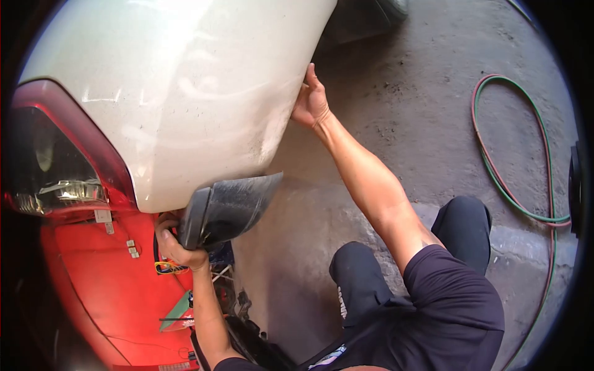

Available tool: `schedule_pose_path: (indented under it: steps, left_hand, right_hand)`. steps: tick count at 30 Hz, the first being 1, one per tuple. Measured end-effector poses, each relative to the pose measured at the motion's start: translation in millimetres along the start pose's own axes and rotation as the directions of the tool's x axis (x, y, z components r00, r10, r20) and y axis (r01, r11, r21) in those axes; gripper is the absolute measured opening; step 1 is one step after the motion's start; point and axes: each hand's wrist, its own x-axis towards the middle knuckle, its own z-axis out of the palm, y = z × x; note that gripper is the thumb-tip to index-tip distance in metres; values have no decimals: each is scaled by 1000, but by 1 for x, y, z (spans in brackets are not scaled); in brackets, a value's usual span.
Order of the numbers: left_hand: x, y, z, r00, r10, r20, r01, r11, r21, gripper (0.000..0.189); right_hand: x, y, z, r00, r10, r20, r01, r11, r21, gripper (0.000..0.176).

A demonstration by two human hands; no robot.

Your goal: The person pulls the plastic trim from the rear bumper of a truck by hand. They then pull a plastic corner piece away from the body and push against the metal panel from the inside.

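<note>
My left hand (177,246) is closed around the side of a dark, scuffed plastic trim piece (238,207), just under the lower corner of a white vehicle body panel (213,105). Part of its fingers is hidden behind the piece. Farther up, my right hand (311,102) holds the side edge of the white panel. Its thumb points upward along that edge, and the other fingers are out of sight behind the panel. A red-rimmed tail light (68,148) sits at the panel's left side.
Red bodywork (93,278) with loose wires and white connectors (132,249) lies below the light. A red and green hose (486,148) loops over the concrete floor (427,111) at right. Dark parts (238,309) stand beside my left forearm; a tire (365,21) shows at top.
</note>
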Motion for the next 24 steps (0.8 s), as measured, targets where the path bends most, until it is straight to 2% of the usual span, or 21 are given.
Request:
schedule_pose_path:
  steps: [1,2,3,4,5,9,11,12,14,18,21,23,24]
  left_hand:
    - [-2,-6,-4,998,-29,59,33,997,-72,27]
    - [-1,-8,-8,991,-55,120,71,988,-139,32]
    - [3,1,-5,990,-60,127,76,989,-124,32]
    - [5,12,2,982,-172,74,180,976,-121,31]
    - [6,18,6,960,-281,21,281,952,-124,46]
    - [-5,10,5,973,-231,7,231,972,46,46]
    - [0,11,6,985,-170,22,171,984,-59,44]
    - [4,15,5,985,-171,24,172,984,-54,44]
    - [9,27,6,937,-344,65,350,927,-137,45]
    - [12,28,11,931,-364,32,360,898,-251,46]
    - [9,23,9,951,-309,34,308,927,-215,46]
    - [5,21,7,977,-213,26,213,977,-9,46]
    - [3,16,7,975,-220,22,220,975,-12,46]
  right_hand:
    - [3,2,-3,1000,7,0,-7,1000,0,101]
    - [6,3,-6,1000,16,1,-16,1000,10,101]
    - [8,6,-9,1000,10,9,-10,1000,28,103]
    - [10,8,-13,1000,3,16,-4,999,47,105]
    - [11,11,-16,1000,-11,28,10,999,30,106]
    - [13,9,-27,1000,24,20,-24,1000,13,108]
    - [13,9,-26,999,35,19,-35,999,-9,109]
    - [12,9,-24,999,39,19,-39,999,-5,109]
    - [11,9,-21,999,21,-25,-21,1000,14,98]
    - [15,14,-23,999,-27,29,27,1000,4,104]
    - [13,14,-23,999,-33,20,32,999,24,99]
    - [10,11,-23,999,-22,48,22,1000,-11,95]
    - [9,10,-22,999,-17,47,18,1000,-18,95]
